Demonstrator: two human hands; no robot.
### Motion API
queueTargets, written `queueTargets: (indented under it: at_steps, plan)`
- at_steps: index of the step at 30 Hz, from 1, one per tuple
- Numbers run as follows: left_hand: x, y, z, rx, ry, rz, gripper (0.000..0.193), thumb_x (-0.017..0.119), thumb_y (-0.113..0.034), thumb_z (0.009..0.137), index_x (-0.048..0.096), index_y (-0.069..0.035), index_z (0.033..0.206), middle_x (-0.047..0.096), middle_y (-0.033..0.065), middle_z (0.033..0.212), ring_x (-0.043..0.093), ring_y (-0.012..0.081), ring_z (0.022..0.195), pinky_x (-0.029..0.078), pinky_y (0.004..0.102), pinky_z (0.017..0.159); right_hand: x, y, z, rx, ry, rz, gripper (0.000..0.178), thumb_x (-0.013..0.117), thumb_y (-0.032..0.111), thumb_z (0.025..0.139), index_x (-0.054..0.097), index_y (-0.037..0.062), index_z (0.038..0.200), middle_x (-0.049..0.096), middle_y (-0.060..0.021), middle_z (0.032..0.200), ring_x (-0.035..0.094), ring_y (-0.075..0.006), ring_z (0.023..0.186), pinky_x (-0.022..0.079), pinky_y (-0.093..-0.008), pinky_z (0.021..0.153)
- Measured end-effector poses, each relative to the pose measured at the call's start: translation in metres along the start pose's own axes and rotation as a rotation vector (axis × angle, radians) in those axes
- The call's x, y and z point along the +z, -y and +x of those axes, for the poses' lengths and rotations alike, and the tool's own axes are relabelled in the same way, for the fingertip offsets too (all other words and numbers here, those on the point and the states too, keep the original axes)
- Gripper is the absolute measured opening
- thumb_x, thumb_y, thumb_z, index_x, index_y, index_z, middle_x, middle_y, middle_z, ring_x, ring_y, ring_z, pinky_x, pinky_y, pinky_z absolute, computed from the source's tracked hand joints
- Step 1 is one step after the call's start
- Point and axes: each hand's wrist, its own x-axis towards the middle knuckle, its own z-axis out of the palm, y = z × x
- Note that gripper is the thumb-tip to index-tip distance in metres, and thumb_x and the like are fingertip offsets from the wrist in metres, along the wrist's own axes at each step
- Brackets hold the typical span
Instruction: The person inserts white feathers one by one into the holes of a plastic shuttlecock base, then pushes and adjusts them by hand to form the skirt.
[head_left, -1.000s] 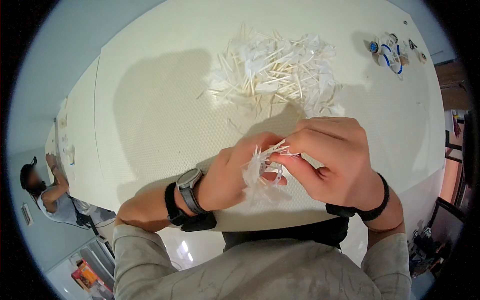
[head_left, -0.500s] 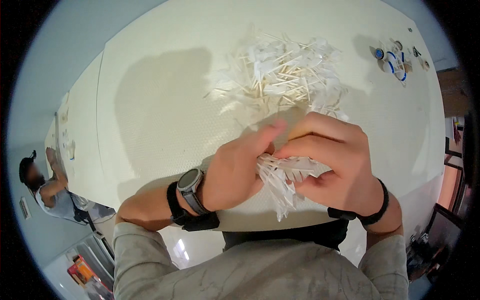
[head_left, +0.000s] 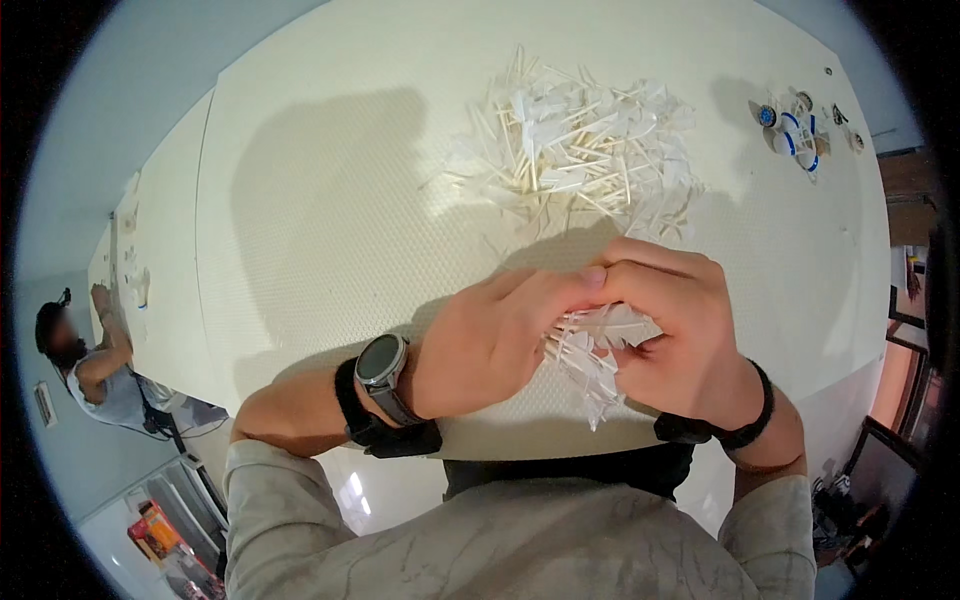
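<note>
Just below and right of the frame's centre, white feathers are pinched between left hand and right hand, quills leftward, vanes fanned right and downward.

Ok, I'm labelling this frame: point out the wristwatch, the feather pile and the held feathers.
Wristwatch point(head_left: 380, 360): head view, its dial.
Feather pile point(head_left: 590, 142): head view, near its middle.
Held feathers point(head_left: 588, 376): head view, white vanes.

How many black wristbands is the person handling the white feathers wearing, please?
2: one black wristband behind the left hand, beside the watch, and another behind the right hand. No others show on these wrists, though their undersides are hidden.
</note>
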Motion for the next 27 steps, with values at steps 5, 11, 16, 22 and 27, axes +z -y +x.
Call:
queueTargets:
  at_steps: [5, 11, 16, 22, 27]
  plan:
    - [0.000, 0.000, -0.002, -0.048, 0.010, 0.008, 0.050, 0.070, -0.001, 0.076, 0.055, -0.003, 0.123, 0.067, 0.0157, 0.099, 0.068, 0.0337, 0.088, 0.055, 0.0378, 0.073, 0.001, -0.001, 0.001, 0.041, 0.052, 0.022, 0.027, 0.065, -0.008, 0.065, 0.063, 0.0015, 0.090, 0.062, -0.0117, 0.082, 0.063, -0.0287, 0.069, 0.049, -0.0334, 0.056]
    - [0.003, 0.004, -0.005, -0.193, 0.131, -0.143, 0.068, 0.078, -0.004, 0.080, 0.039, -0.002, 0.136, 0.063, 0.0170, 0.114, 0.067, 0.0253, 0.101, 0.054, 0.0364, 0.084, 0.006, -0.010, -0.003, 0.092, -0.029, 0.037, 0.019, 0.071, -0.001, 0.072, 0.066, 0.0029, 0.089, 0.066, -0.0085, 0.080, 0.062, -0.0224, 0.061, 0.047, -0.0302, 0.053]
    - [0.011, 0.016, -0.012, -0.270, -0.117, -0.396, 0.075, 0.075, 0.001, 0.082, 0.034, -0.007, 0.144, 0.059, 0.0116, 0.111, 0.063, 0.0197, 0.093, 0.053, 0.0319, 0.082, -0.017, 0.001, 0.005, 0.256, -0.048, 0.136, 0.012, 0.072, -0.001, 0.078, 0.068, 0.0030, 0.089, 0.067, -0.0039, 0.082, 0.055, -0.0071, 0.062, 0.038, -0.0206, 0.051]
    - [0.013, 0.017, -0.013, -0.351, -0.092, -0.554, 0.069, 0.074, 0.001, 0.084, 0.039, -0.007, 0.142, 0.057, 0.0072, 0.100, 0.061, 0.0142, 0.087, 0.052, 0.0285, 0.078, -0.013, -0.005, 0.000, 0.131, -0.120, 0.142, 0.008, 0.072, -0.001, 0.080, 0.066, 0.0015, 0.085, 0.066, -0.0029, 0.077, 0.054, -0.0062, 0.060, 0.034, -0.0206, 0.048]
    - [0.009, 0.020, -0.013, -0.266, -0.056, -0.394, 0.058, 0.074, -0.007, 0.087, 0.044, -0.006, 0.137, 0.062, 0.0089, 0.103, 0.063, 0.0142, 0.084, 0.053, 0.0291, 0.077, -0.011, -0.003, 0.000, -0.016, -0.164, 0.036, 0.010, 0.071, -0.003, 0.076, 0.064, 0.0007, 0.082, 0.064, -0.0046, 0.073, 0.053, -0.0078, 0.056, 0.034, -0.0219, 0.045]
